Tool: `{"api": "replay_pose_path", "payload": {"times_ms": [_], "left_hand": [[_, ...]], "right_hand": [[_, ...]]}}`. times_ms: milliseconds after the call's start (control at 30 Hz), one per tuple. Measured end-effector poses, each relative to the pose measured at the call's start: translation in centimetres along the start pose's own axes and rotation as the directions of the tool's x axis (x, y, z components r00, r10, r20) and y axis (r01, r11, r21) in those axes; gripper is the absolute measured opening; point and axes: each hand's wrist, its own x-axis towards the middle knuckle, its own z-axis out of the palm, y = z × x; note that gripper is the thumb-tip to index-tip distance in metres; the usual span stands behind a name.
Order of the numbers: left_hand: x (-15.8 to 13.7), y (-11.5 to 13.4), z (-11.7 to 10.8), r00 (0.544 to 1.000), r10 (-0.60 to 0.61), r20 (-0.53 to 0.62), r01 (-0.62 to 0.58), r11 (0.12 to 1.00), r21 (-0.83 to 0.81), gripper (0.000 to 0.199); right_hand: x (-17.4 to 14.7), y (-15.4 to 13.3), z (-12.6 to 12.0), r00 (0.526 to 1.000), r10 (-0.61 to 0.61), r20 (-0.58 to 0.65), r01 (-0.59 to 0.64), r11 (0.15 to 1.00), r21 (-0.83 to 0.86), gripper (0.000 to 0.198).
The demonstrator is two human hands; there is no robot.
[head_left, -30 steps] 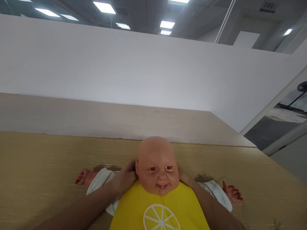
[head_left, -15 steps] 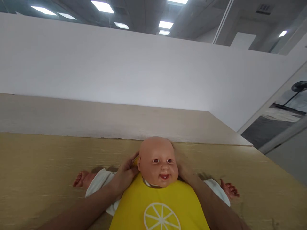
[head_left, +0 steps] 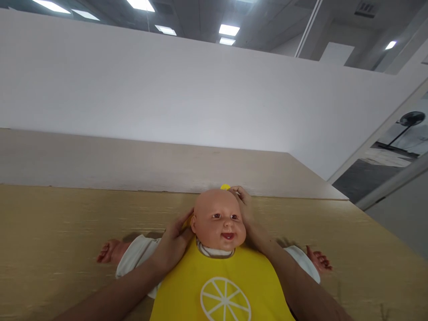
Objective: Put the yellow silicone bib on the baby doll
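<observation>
A baby doll [head_left: 217, 209] lies face up with its arms spread, in white clothing, wearing a yellow bib [head_left: 180, 285] with a white citrus-slice print. My left hand [head_left: 175, 245] is at the left side of the doll's head, its fingertips hidden behind the neck, where a bit of yellow bib strap shows between thumb and fingers. My right hand [head_left: 245, 209] reaches up past the other side of the head. Its fingers pinch the rounded yellow end of a bib strap [head_left: 225, 187], which sticks out above the crown.
The doll lies on a wooden tabletop [head_left: 60, 232]. Behind it runs a paler board [head_left: 133, 165], then a white partition wall [head_left: 150, 89] with glass above. A black fan [head_left: 412, 118] stands beyond an opening at the right.
My right hand has come up from behind the doll's neck, bringing the yellow strap end into view above the head. The doll's head has tilted slightly; my left hand stays beside it.
</observation>
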Motion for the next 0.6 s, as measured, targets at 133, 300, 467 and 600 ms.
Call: {"api": "replay_pose_path", "payload": {"times_ms": [133, 300, 467, 600], "left_hand": [[0.1, -0.3, -0.1, 1.0, 0.009, 0.007, -0.009, 1.0, 0.015, 0.053], [0.1, -0.1, -0.1, 0.999, 0.017, 0.046, -0.019, 0.999, 0.028, 0.048], [0.2, 0.0, -0.1, 0.997, 0.039, 0.072, -0.043, 0.998, 0.056, 0.045], [0.3, -0.3, -0.2, 0.999, 0.029, 0.03, -0.032, 0.992, 0.119, 0.045]], "right_hand": [[-0.1, -0.2, -0.1, 1.0, -0.019, 0.004, 0.019, 0.999, -0.043, 0.024], [0.2, 0.9, -0.4, 0.999, -0.036, -0.024, 0.034, 0.994, -0.107, 0.022], [0.5, 2.5, -0.7, 0.998, -0.052, -0.039, 0.045, 0.987, -0.153, 0.022], [0.5, 3.2, -0.8, 0.997, -0.076, -0.03, 0.07, 0.981, -0.183, 0.022]]}}
